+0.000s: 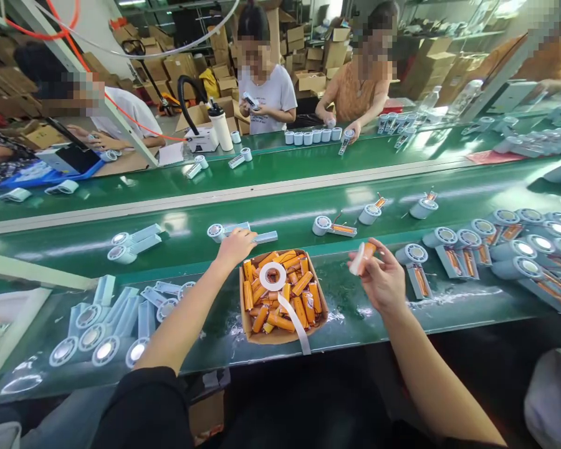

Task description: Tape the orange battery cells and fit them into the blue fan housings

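My left hand [236, 248] is on the belt, its fingers curled over a light-blue handheld fan whose handle [265, 237] sticks out to the right; the hand hides this fan's head. Beside it lies another fan with a round head [215, 232]. Held up in the fingers of my right hand [386, 280] is an orange wrapped battery [368, 251] with a white piece on its left side. Between my arms stands a cardboard box [285, 338] full of orange batteries [302, 284]. On top rests a roll of white tape [272, 276], its loose strip hanging over the box's front edge.
Several fans [105, 349] lie at the left of the bench. More open fans with orange batteries [467, 249] crowd the right. On the green belt [187, 218] lie other fans, some showing wires. Across the line, co-workers [267, 93] handle fans.
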`<move>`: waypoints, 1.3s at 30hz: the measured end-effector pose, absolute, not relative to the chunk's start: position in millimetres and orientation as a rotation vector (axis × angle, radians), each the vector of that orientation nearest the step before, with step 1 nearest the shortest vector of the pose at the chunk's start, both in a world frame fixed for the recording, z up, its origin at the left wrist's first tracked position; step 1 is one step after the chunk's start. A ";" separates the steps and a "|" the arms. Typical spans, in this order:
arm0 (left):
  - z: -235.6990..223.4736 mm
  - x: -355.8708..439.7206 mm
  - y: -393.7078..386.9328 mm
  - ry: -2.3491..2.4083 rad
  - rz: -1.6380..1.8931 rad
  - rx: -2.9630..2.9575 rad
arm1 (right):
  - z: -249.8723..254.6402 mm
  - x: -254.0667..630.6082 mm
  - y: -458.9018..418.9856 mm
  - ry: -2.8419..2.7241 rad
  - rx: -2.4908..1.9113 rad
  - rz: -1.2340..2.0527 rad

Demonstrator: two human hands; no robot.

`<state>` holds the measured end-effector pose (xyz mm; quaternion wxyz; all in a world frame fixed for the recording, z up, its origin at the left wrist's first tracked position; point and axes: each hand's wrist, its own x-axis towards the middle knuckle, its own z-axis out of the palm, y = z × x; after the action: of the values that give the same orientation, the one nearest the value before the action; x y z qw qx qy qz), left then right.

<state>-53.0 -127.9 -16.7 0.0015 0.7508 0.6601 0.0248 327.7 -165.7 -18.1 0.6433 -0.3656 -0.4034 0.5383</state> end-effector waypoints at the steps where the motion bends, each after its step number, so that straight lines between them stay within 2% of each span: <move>1: -17.1 -45.2 -120.1 1.978 0.070 2.411 | -15.3 320.6 -155.6 -0.959 -0.837 1.224; 5: -15.0 -24.5 -87.5 1.634 0.022 2.553 | -9.8 283.5 -106.0 -1.134 -0.787 1.204; 9: -18.3 -16.7 -69.6 1.556 -0.024 2.561 | -18.9 251.4 -66.8 -1.387 -0.822 1.257; 15: -22.8 -2.1 -52.4 1.633 -0.075 2.405 | -32.8 221.8 -42.5 -2.065 -1.121 0.927; 27: -16.7 7.3 -47.5 1.775 0.175 2.144 | -15.9 217.8 -32.3 -2.782 -1.281 0.422; 39: -11.7 20.6 -37.7 1.803 0.214 2.075 | 6.0 208.6 -34.3 -2.940 -1.231 0.263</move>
<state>20.6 -37.7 -11.7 0.1909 0.7387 0.6419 0.0762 208.6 -34.3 6.0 -0.0284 -0.3846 -0.9190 0.0823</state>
